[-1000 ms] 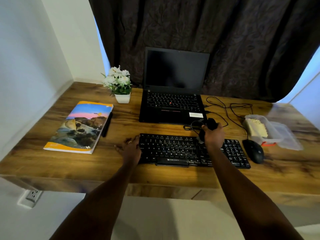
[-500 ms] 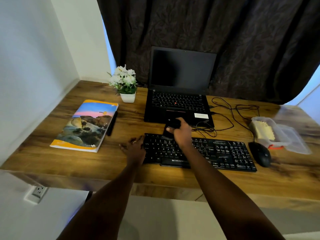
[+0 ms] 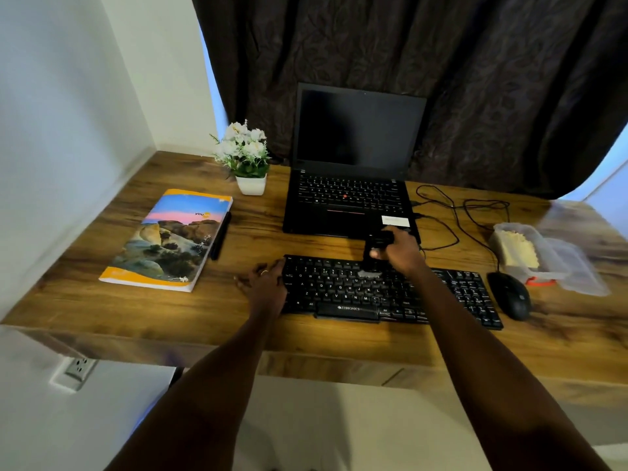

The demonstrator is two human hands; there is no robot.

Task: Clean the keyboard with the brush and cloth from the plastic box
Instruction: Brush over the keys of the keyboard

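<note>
A black keyboard (image 3: 441,294) lies across the front of the wooden desk. My right hand (image 3: 399,249) is shut on a black brush (image 3: 373,248) with pale bristles that touch the keys in the keyboard's upper middle rows. My left hand (image 3: 263,287) rests flat on the desk, fingers against the keyboard's left end. The clear plastic box (image 3: 523,253) stands at the right with a yellow cloth (image 3: 518,248) inside it, its lid (image 3: 577,266) lying beside it.
An open laptop (image 3: 353,171) sits behind the keyboard, with black cables (image 3: 465,212) trailing to its right. A black mouse (image 3: 509,295) lies right of the keyboard. A book (image 3: 170,239) with a pen (image 3: 221,236) and a flower pot (image 3: 246,161) are at the left.
My right hand swept the brush from the keyboard's right part leftward, then a little back toward the middle. The left hand has stayed at the keyboard's left end.
</note>
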